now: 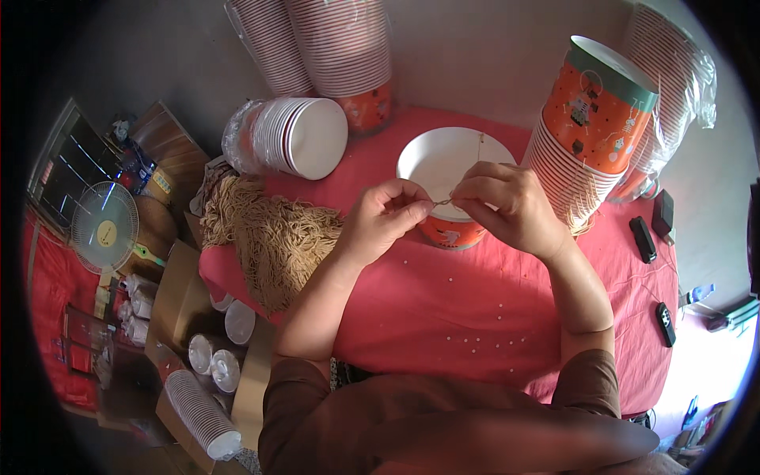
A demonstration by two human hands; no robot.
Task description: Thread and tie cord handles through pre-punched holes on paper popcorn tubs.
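My left hand (383,221) and my right hand (513,207) meet above an orange paper bucket (453,236) with a white inside. Thumb and fingertips of each are pinched on a thin tan cord (443,202), which looks twisted or knotted in the short span between them. A strand of it rises above the right fingers, in front of the bucket's white inner wall. The bucket stands upright on the red cloth, partly hidden by my hands. Left of my left forearm, a big heap of tan cords (289,245) hangs over the table edge.
An upside-down bucket stack (606,111) stands at the right, with cords by its base. Wrapped stacks (340,47) rise at the back; another bucket stack (317,138) lies sideways. White bits dot the red cloth (396,317). Black devices (643,240) lie right; a carton (178,293) sits lower left.
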